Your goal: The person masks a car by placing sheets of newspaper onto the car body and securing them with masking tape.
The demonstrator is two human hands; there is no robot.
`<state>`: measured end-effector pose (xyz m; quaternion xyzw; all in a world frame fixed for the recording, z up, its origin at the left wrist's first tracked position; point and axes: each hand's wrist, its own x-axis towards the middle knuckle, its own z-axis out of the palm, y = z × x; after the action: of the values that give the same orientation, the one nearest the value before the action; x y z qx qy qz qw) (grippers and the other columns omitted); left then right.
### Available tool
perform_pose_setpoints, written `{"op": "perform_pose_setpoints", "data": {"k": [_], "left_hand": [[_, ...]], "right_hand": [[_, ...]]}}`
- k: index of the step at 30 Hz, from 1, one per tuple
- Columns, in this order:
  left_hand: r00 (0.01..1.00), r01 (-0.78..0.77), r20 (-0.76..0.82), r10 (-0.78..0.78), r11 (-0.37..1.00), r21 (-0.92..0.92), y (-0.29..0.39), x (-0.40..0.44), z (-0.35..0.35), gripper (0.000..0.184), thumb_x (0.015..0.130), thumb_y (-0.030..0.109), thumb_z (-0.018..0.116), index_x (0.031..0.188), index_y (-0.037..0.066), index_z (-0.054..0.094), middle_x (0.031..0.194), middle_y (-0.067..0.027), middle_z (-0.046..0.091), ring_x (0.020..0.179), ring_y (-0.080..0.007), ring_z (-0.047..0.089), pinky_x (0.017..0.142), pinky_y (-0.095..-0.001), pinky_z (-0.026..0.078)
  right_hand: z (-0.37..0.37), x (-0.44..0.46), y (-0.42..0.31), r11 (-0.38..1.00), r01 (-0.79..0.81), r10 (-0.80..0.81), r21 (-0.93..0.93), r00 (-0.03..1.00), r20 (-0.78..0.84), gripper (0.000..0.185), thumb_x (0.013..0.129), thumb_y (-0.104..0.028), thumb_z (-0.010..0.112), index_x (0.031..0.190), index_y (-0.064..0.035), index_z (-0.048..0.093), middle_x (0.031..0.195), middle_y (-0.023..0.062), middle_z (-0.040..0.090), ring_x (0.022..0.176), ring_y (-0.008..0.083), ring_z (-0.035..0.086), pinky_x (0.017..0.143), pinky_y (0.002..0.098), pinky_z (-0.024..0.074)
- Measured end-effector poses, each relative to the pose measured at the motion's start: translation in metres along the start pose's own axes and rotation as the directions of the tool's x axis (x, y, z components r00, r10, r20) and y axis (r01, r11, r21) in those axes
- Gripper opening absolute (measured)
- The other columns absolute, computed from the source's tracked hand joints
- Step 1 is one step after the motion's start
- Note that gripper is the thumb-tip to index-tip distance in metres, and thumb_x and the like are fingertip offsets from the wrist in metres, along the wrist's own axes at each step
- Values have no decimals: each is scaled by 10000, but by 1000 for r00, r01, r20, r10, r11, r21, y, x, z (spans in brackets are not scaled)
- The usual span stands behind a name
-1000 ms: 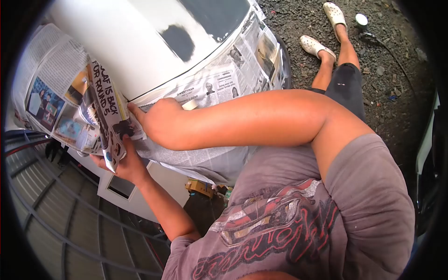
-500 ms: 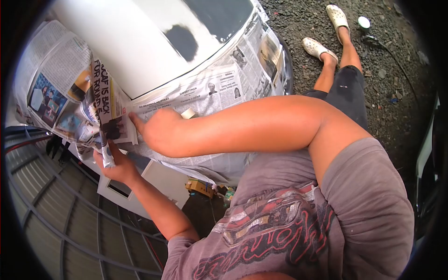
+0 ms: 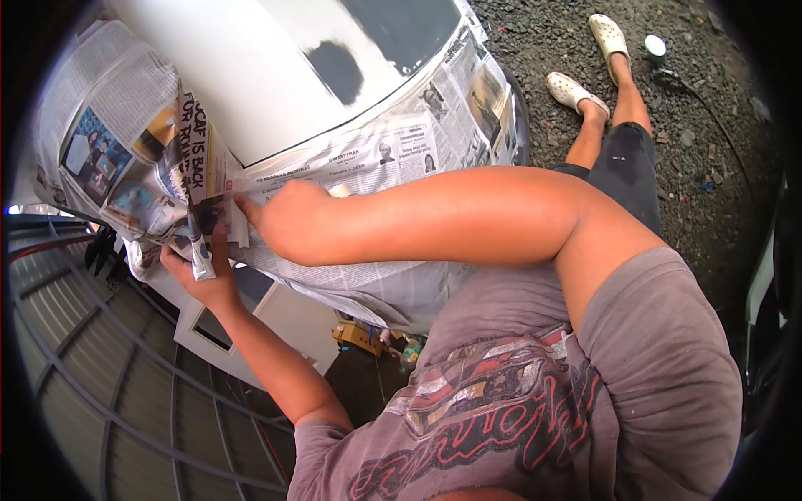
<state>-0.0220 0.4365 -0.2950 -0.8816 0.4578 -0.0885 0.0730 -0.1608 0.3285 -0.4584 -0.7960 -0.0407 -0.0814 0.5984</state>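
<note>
Printed newspaper sheets cover the edge of a white car body panel with dark grey patches. At the left, a loose, crumpled newspaper sheet bulges over a rounded part. My left hand grips the lower edge of this sheet, thumb and fingers on either side of a fold. My right hand is closed, its index finger extended against the paper beside the panel's corner. A pale roll of masking tape shows partly behind that hand, apparently held in its curled fingers, which are mostly hidden.
Another person's legs in dark shorts and cream clogs are on the gravel at upper right. A white round object with a cable lies nearby. Below are a cardboard box and a white panel; corrugated metal sheeting stands left.
My left hand has shifted slightly up and right along the newspaper's lower edge, its fingers now higher against the fold. My right hand and the tape have risen slightly in view.
</note>
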Motion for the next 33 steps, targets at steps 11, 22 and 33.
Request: {"op": "perform_pose_setpoints", "data": {"k": [11, 22, 33], "left_hand": [[996, 67, -67, -58, 989, 135, -2, -19, 13, 986, 752, 308, 995, 1444, -53, 393, 1314, -201, 624, 1207, -311, 625, 1066, -409, 480], [974, 225, -39, -223, 972, 72, 2, -23, 18, 1093, 686, 329, 1022, 1460, -62, 356, 1368, -264, 615, 1262, -375, 616, 1119, -466, 445], [982, 174, -96, -165, 980, 98, 3, -25, 16, 935, 766, 297, 972, 1438, -41, 416, 1316, -205, 643, 1220, -326, 631, 1087, -428, 479]], "right_hand": [[-3, -1, 5, 980, -107, 119, 166, 991, -67, 872, 919, -148, 583, 1633, 141, 173, 917, 195, 780, 784, 346, 775, 666, 470, 610], [-29, -4, 18, 986, -78, 82, 145, 996, -28, 874, 864, -125, 612, 1601, 167, 244, 946, 204, 774, 838, 359, 764, 714, 462, 599], [-47, -14, 36, 979, -108, 86, 172, 988, 131, 876, 877, -95, 573, 1689, -53, 246, 1028, 211, 762, 942, 363, 759, 779, 461, 594]]}}
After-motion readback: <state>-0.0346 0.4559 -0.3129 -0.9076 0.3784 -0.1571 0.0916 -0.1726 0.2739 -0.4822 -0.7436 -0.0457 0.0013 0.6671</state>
